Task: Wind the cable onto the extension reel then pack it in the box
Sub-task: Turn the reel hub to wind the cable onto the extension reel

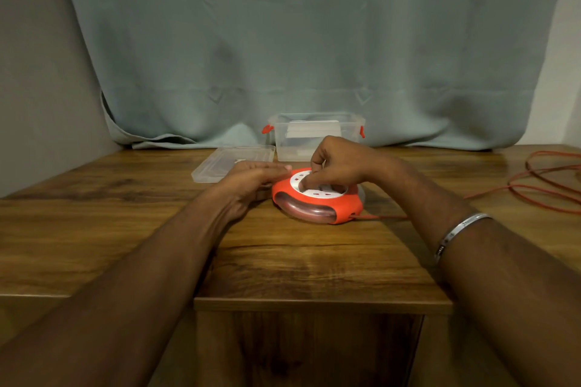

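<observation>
A round red extension reel (317, 204) with a white socket face lies flat on the wooden table (283, 254). My left hand (254, 179) lies with straight fingers against the reel's left side. My right hand (336, 160) is curled over the top, with a finger poked into a recess of the white face. The red cable (547, 188) leaves the reel's right side and lies in loose loops at the far right. Behind the reel stands a clear plastic box (314, 135) with red latches, open on top.
The box's clear lid (232, 163) lies flat to the left of the box. A grey-green curtain (298, 41) hangs behind the table. The table's front edge steps inward near me. A metal bangle (456, 236) is on my right wrist.
</observation>
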Demonstrator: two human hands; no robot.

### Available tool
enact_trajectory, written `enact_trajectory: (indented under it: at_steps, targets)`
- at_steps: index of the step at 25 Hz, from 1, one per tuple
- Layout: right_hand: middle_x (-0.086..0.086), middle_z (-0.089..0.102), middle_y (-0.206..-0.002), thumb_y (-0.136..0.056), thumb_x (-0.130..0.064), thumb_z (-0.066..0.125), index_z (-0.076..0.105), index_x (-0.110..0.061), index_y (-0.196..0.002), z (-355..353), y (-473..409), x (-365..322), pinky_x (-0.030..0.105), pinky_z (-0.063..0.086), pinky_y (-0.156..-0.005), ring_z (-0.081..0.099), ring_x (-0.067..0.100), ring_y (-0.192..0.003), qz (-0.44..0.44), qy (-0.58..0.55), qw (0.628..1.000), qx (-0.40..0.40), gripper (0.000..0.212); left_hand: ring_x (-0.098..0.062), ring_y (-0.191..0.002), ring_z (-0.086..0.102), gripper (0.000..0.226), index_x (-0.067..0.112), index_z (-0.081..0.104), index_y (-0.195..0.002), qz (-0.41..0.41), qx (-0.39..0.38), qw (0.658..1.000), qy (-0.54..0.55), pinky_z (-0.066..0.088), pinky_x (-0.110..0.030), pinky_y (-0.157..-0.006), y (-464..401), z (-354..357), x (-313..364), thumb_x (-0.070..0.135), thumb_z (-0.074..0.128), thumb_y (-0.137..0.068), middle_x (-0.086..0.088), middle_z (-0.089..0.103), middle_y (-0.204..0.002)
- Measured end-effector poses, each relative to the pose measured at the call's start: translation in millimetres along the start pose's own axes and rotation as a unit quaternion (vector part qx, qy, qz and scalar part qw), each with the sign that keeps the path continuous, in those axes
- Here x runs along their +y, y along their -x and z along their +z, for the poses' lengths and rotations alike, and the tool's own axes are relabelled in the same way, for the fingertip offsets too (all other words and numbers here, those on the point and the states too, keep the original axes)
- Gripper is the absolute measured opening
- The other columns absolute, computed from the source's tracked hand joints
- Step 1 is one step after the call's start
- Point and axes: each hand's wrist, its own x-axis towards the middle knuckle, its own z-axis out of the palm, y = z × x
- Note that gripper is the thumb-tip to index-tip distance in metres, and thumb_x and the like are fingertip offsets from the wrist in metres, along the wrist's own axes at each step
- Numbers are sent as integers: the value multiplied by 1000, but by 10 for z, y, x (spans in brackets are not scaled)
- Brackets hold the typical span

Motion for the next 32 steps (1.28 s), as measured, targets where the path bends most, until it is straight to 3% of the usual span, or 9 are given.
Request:
enact_trajectory:
  at_steps: [2, 6, 9, 11, 15, 19, 23, 28, 32]
  targets:
    - [0, 63, -47, -79, -41, 83, 75, -5, -67, 10, -1, -23, 25, 46, -49, 59, 10, -43, 9, 10, 1000, 9, 39, -17, -79, 72, 37, 3, 69, -118, 5, -29, 999, 20, 62, -26, -72, 26, 20, 7, 0, 76, -81, -13, 76, -98]
    - [-5, 65, -45, -81, -44, 80, 74, -15, -61, 21, -27, -38, 27, 48, -54, 59, 3, -42, 17, 27, 999, 41, 36, -26, -96, 72, 44, 9, 67, -122, 24, -70, 994, 80, 60, -36, -85, 61, 68, 25, -9, 69, -83, -15, 74, -112]
    - [-2, 70, -56, -81, -43, 80, 76, -15, -70, 15, -29, -9, 34, 55, -62, 65, 8, -51, 16, 40, 998, 44, 30, -28, -97, 73, 46, 11, 66, -126, 36, -61, 997, 35, 62, -37, -81, 51, 95, -3, -7, 70, -84, -15, 74, -113]
    - [-4, 74, -71, -80, -27, 80, 78, -19, -84, -46, -20, 48, 34, 58, -69, 67, 4, -64, 2, 25, 999, 42, 9, -28, -100, 73, 45, 14, 65, -129, 43, -35, 998, -11, 61, -38, -85, 19, 109, -15, -3, 68, -87, -14, 72, -117]
    - [-5, 69, -115, -73, 3, 76, 72, -19, -109, -177, 16, 126, 24, 50, -74, 60, -12, -79, -25, 4, 999, -44, 43, -17, -120, 58, 44, 19, 54, -143, 125, -34, 973, -191, 49, -28, -99, -7, 142, -63, 11, 52, -100, -5, 56, -142]
    - [5, 67, -120, -75, 10, 76, 62, -10, -120, -199, 8, 185, 6, 43, -57, 57, -19, -60, -14, -12, 997, -75, 52, -14, -128, 46, 42, 25, 47, -148, 179, -28, 950, -253, 43, -15, -90, 24, 147, -92, 20, 38, -108, -3, 45, -151]
    - [6, 72, -113, -73, 2, 82, 60, -12, -114, -191, 2, 253, 8, 42, -55, 59, -16, -61, -9, -22, 998, -66, 49, -16, -130, 48, 42, 34, 46, -147, 195, -32, 944, -265, 48, -16, -85, -14, 123, -107, 24, 36, -108, -5, 43, -153]
    - [0, 64, -75, -76, -22, 84, 64, -15, -81, -132, 21, 193, 32, 42, -64, 57, 12, -72, -16, 17, 998, -58, 22, -11, -125, 48, 40, 25, 49, -147, 190, -26, 944, -268, 45, -11, -84, -3, 129, -94, 24, 38, -108, -2, 47, -149]
    - [2, 59, -67, -72, -43, 79, 61, -18, -65, -81, 20, 135, 37, 41, -65, 55, 15, -71, -4, 36, 998, -54, 31, -11, -122, 52, 39, 23, 51, -145, 186, -29, 946, -266, 48, -16, -90, -11, 125, -102, 22, 40, -107, 2, 52, -142]
